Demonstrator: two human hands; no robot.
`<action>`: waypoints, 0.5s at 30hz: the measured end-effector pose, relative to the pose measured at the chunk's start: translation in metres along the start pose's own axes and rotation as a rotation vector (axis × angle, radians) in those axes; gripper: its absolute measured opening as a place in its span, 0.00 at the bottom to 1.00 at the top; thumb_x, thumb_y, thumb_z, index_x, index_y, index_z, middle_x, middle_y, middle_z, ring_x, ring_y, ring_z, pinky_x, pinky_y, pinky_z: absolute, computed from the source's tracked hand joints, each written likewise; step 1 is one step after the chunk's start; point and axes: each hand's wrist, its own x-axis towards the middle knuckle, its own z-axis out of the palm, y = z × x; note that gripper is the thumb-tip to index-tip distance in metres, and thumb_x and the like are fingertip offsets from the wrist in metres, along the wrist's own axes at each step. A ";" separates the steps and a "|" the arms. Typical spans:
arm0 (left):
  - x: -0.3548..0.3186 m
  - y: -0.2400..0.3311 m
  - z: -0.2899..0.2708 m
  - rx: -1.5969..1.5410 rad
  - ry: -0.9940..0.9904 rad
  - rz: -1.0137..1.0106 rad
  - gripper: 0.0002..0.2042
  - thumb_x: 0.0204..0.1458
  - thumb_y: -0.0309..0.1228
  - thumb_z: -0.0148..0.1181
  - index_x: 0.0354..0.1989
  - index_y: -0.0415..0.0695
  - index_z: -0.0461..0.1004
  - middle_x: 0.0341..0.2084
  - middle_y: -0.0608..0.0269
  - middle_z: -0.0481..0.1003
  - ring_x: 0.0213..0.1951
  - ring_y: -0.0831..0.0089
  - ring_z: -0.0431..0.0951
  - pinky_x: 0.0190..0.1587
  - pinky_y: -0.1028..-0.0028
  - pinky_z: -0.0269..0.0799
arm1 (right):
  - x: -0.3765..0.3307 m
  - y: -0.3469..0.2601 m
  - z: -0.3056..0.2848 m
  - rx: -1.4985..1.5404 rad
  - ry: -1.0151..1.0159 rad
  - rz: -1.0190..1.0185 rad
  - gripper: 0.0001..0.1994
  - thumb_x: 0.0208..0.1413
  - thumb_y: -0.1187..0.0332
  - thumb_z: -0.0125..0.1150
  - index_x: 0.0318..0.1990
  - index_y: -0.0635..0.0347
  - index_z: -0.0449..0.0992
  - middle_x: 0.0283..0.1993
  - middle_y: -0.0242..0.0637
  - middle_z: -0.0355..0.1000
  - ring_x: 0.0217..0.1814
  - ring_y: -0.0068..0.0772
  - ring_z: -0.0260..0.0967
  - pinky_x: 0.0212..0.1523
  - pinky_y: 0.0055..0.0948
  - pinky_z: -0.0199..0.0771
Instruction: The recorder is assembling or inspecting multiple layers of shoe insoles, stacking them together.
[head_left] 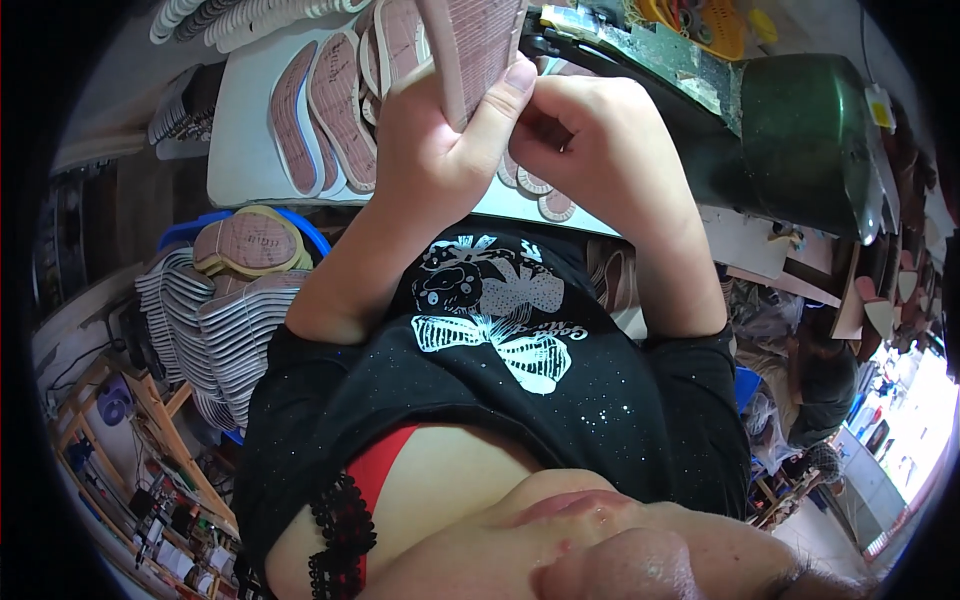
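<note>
At the top centre of the frame, just above the near edge of the white counter point(240, 150), a pinkish-brown insole point(488, 45) with a pale edge stands tilted up, its upper end cut off by the frame. From where I stand, the left hand point(440, 130) has it, fingers closed round the lower end and thumb laid along its face. The right hand point(595, 115) is just beside that thumb, its fingers curled inward; I can't tell whether they pinch anything. Behind the hands, more insoles point(343, 110) lie overlapping on the counter, with small rounded pieces point(556, 207) near its edge. A dark green machine point(810, 140) fills the upper right, and a yellow basket point(712, 30) sits near the top edge there. At left, a blue bin point(312, 228) bears tall stacks of pale-edged soles point(240, 335), a yellow-rimmed piece point(258, 243) on top. A wooden rack point(165, 405) stands at lower left. The person's black shirt point(470, 370) takes up the middle.
</note>
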 end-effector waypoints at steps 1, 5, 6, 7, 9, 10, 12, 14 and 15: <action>0.000 0.001 0.000 -0.009 0.005 -0.046 0.11 0.57 0.32 0.58 0.31 0.35 0.77 0.21 0.61 0.77 0.26 0.76 0.77 0.30 0.75 0.70 | 0.003 0.000 -0.001 -0.059 -0.018 -0.052 0.07 0.44 0.69 0.62 0.23 0.62 0.71 0.20 0.40 0.70 0.23 0.43 0.71 0.28 0.37 0.71; 0.002 0.003 -0.007 -0.116 0.020 -0.095 0.08 0.60 0.28 0.52 0.39 0.36 0.74 0.32 0.61 0.77 0.32 0.77 0.77 0.38 0.78 0.72 | 0.000 0.004 0.010 -0.087 0.112 -0.144 0.07 0.39 0.72 0.65 0.23 0.59 0.71 0.20 0.36 0.69 0.20 0.35 0.69 0.24 0.30 0.70; 0.002 0.003 -0.007 -0.116 0.029 -0.093 0.08 0.60 0.28 0.52 0.39 0.36 0.74 0.32 0.61 0.77 0.32 0.77 0.77 0.38 0.78 0.72 | -0.004 0.007 0.015 -0.010 0.212 -0.138 0.07 0.38 0.74 0.65 0.22 0.60 0.71 0.19 0.34 0.68 0.19 0.31 0.69 0.23 0.27 0.70; 0.002 0.001 -0.007 -0.224 0.055 -0.149 0.08 0.60 0.28 0.52 0.39 0.36 0.74 0.32 0.61 0.77 0.32 0.76 0.78 0.38 0.77 0.73 | -0.006 0.011 0.022 0.024 0.319 -0.128 0.07 0.38 0.78 0.66 0.23 0.60 0.71 0.18 0.32 0.67 0.18 0.23 0.68 0.21 0.21 0.68; 0.001 0.001 -0.005 -0.321 0.081 -0.184 0.08 0.59 0.28 0.52 0.40 0.35 0.72 0.31 0.58 0.76 0.34 0.73 0.79 0.38 0.74 0.76 | -0.016 0.015 0.032 0.364 0.339 0.071 0.05 0.44 0.78 0.64 0.24 0.63 0.73 0.20 0.30 0.71 0.20 0.15 0.67 0.22 0.18 0.67; 0.001 0.001 -0.005 -0.325 0.089 -0.185 0.08 0.59 0.28 0.52 0.40 0.35 0.72 0.31 0.58 0.76 0.34 0.73 0.79 0.38 0.74 0.76 | -0.019 0.016 0.038 0.562 0.351 0.181 0.04 0.46 0.77 0.64 0.24 0.64 0.73 0.22 0.29 0.73 0.21 0.14 0.67 0.23 0.17 0.67; 0.000 0.001 -0.005 -0.342 0.085 -0.141 0.08 0.60 0.28 0.52 0.40 0.35 0.73 0.31 0.58 0.76 0.33 0.73 0.79 0.38 0.75 0.75 | -0.019 0.013 0.037 0.701 0.323 0.283 0.04 0.50 0.76 0.63 0.26 0.65 0.74 0.24 0.28 0.74 0.23 0.12 0.67 0.25 0.16 0.66; 0.002 0.001 -0.009 -0.310 0.064 -0.130 0.09 0.60 0.29 0.52 0.39 0.35 0.72 0.31 0.58 0.76 0.33 0.74 0.79 0.38 0.76 0.74 | -0.015 0.012 0.035 0.918 0.270 0.332 0.06 0.53 0.75 0.63 0.27 0.64 0.74 0.23 0.27 0.73 0.24 0.12 0.67 0.25 0.14 0.65; 0.002 0.001 -0.009 -0.275 0.038 -0.118 0.09 0.60 0.29 0.51 0.39 0.35 0.72 0.31 0.58 0.76 0.33 0.74 0.78 0.38 0.76 0.74 | -0.013 0.012 0.033 0.970 0.239 0.322 0.08 0.55 0.71 0.64 0.26 0.63 0.74 0.24 0.27 0.73 0.25 0.12 0.67 0.25 0.14 0.65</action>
